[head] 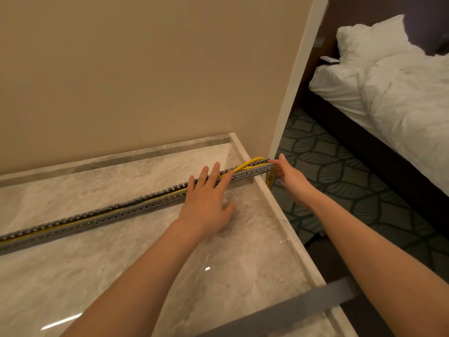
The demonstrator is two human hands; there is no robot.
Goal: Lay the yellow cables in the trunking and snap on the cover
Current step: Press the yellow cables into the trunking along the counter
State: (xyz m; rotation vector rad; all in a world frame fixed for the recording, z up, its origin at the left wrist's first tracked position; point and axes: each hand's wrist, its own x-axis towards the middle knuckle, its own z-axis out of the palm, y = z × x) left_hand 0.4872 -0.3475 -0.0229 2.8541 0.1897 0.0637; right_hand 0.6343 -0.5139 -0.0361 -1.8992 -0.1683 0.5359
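Note:
A long grey slotted trunking (116, 211) lies diagonally across the marble table, from the left edge to the table's far right corner. Yellow cables (252, 162) run inside it, arch up out of its right end and hang down over the table's edge. My left hand (207, 203) lies flat with straight fingers across the trunking near its right end, pressing on the cables. My right hand (290, 177) is beyond the table's edge, with its fingertips at the trunking's right end where the cables come out. The flat grey cover strip (286, 312) lies at the bottom right.
The marble table (170, 263) has a raised rim and meets a beige wall (145, 69) behind. Patterned carpet (340, 171) lies to the right, below the table's edge. A bed (388, 93) with white bedding stands further right.

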